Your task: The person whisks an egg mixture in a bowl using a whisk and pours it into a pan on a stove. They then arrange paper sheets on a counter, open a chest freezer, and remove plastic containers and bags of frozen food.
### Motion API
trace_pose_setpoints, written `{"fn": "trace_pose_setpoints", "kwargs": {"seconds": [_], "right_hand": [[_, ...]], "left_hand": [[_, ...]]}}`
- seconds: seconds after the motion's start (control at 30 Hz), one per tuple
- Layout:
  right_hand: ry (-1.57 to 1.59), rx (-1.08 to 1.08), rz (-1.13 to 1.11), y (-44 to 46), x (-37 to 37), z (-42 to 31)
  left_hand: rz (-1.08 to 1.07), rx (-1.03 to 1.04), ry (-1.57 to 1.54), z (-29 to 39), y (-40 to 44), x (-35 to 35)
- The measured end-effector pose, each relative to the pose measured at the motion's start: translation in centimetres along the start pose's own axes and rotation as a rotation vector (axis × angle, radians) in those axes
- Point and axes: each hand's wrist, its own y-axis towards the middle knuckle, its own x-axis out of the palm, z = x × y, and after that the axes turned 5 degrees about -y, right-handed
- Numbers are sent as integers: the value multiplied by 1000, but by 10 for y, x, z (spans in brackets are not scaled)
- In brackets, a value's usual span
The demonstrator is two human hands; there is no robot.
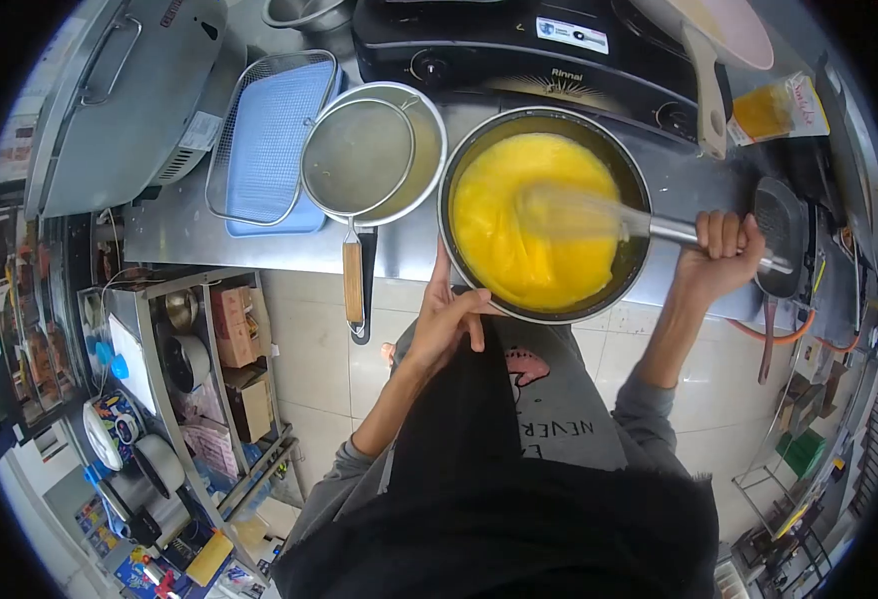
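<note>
A dark-rimmed pan (447,210) holding a bright yellow liquid (529,265) stands at the front edge of the steel counter. My right hand (727,255) is closed round the metal handle of a whisk (671,231), whose wires are blurred by motion in the liquid. With its thumb on the near rim and fingers against the outer side, my left hand (449,321) holds the pan. Left of the pan, a round sieve with a wooden handle (353,285) rests across a pale bowl (429,150).
Behind the pan is a black gas stove (499,50). A blue tray with a wire basket (269,150) lies at the left, beside a large grey appliance (124,110). At the right are a pale pan's handle (707,95), a yellow packet (764,112) and a small dark pan (781,230).
</note>
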Motion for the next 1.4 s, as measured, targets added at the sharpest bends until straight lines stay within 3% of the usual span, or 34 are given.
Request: {"fn": "trace_pose_setpoints", "kwargs": {"seconds": [0.03, 0.07, 0.13, 0.17, 0.23, 0.33, 0.37, 0.47, 0.5, 0.6, 0.67, 0.73, 0.8, 0.93, 1.0, 1.23, 1.4], "right_hand": [[55, 10, -32, 1, -12, 13], [-241, -9, 129, -7, -19, 34], [-215, 269, 95, -16, -10, 24], [-210, 268, 92, -11, -5, 16], [45, 30, -100, -3, -1, -5], [-253, -32, 69, -14, -7, 33], [-194, 245, -3, -20, 0, 29], [-178, 86, -170, -15, 21, 4], [-31, 53, -233, -13, 26, 1], [-190, 36, -99, -21, 18, 36], [-124, 143, -223, -36, 29, 34], [-292, 281, -444, -33, 28, 13], [-362, 276, -526, -31, 33, -8], [-636, 129, -698, -27, 45, -24], [-735, -79, -728, -18, 48, -14], [-255, -223, -704, 3, 55, 14], [-207, -86, -635, 2, 49, -19]], "left_hand": [[-3, -5, -1, -3, -2, -2], [-17, 9, 11, -6, -4, -5], [-44, 48, 34, 1, 2, -4], [-47, 35, 40, 2, 1, -4], [-34, 6, 60, -1, -5, -6], [-32, 46, 53, -2, -4, -5], [-41, 57, 58, -1, -3, -6], [-46, 41, 46, -5, -8, -9], [-27, 30, 59, -1, -7, -5], [-55, 45, 88, -2, -3, -7], [-47, 94, 86, -4, -6, -7], [-21, 106, 64, -5, -6, -4], [0, 117, 42, -7, -7, -1], [3, 113, 99, -13, -8, 1], [-1, 120, 128, -15, -6, 0], [29, 160, 156, -19, -5, 0], [37, 137, 130, -17, -6, 6]]}}
